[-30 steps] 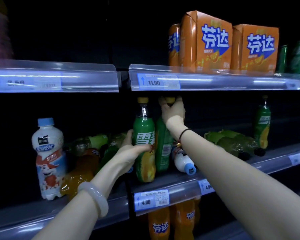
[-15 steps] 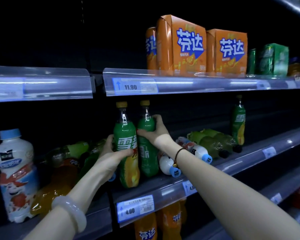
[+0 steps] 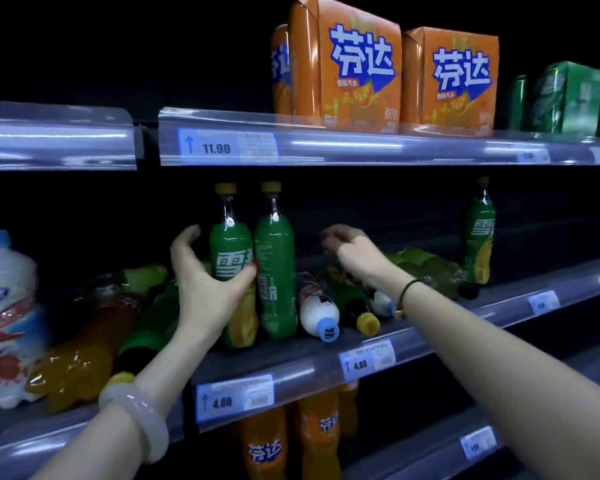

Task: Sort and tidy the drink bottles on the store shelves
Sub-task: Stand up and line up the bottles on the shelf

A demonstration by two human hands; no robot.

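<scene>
Left hand [image 3: 207,289] cups the near-left green bottle [image 3: 230,258], thumb across its label, steadying it upright beside its twin [image 3: 276,271] on the middle shelf [image 3: 291,362]. Right hand [image 3: 352,252] hovers empty, fingers loosely curled, above the fallen bottles [image 3: 347,299] (blurred). Best to lift one by its neck, stand it alongside.

Left hand [image 3: 205,292] around upright green bottle [image 3: 231,258], right hand [image 3: 355,258] open beside.

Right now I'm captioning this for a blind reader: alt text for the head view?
A left hand cups one of two upright green soda bottles on a store shelf, while the right hand hovers open over toppled bottles beside them.
</scene>
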